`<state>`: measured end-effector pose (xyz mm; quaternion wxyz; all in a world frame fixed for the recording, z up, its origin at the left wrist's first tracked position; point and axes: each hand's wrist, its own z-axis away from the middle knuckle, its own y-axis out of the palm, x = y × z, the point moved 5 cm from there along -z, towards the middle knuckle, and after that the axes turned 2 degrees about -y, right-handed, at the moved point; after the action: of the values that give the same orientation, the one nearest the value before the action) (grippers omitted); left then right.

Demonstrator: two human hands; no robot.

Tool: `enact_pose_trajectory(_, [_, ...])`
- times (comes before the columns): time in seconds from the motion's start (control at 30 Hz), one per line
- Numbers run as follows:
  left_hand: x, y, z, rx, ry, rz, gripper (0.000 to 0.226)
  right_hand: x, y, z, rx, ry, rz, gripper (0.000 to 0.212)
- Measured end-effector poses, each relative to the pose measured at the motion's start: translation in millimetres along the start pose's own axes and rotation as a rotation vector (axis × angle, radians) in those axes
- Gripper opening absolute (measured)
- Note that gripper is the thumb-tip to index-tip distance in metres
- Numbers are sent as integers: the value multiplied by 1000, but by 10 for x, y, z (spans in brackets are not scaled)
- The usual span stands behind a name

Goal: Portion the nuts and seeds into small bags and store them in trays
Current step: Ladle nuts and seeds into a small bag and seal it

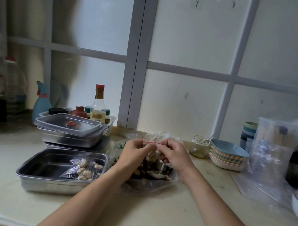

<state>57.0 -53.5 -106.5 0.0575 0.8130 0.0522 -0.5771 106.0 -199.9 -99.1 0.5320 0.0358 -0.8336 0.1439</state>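
Bag part-filled with nuts is held above the bulk bag on the table. Its red zip strip is pinched by left grip and right grip, fingers curled closed on it. Filled bags lie in the tray, just left of the bulk bag

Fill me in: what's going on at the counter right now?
A person is pinching the red-striped top of a small bag of nuts with both hands, left hand and right hand, apparently sealing it. They hold it above a large open bag of nuts and seeds on the counter. To the left, an open steel tray already holds filled bags. More trays are stacked behind it.
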Motion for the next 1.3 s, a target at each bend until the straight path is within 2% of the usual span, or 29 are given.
enact_pose_trajectory(0.13, [15, -5, -13, 4, -3, -5, 20, 4, -11, 3, -10, -4, -12, 12])
enact_pose_trajectory(0.43, [13, -20, -18, -3, 3, 9, 13, 43, 27, 27, 17, -17, 5, 19])
enact_pose_trajectory(0.67, [20, -26, -11, -8, 3, 20, 13, 26, 5, 31, 29, 1, 15, 17])
enact_pose_trajectory(0.93, [53, -33, -40, -62, -31, -7, 15, -11, -30, 2, -32, 20, -4, 13])
enact_pose_trajectory(1.07, [47, -36, -40, -50, -15, -15, 12, -23, -6, -2, 19, -1, 36, 16])
enact_pose_trajectory(1.3, [24, -38, -38, -32, 5, 10, 10, -69, -2, -41, 14, -49, 40, 18])
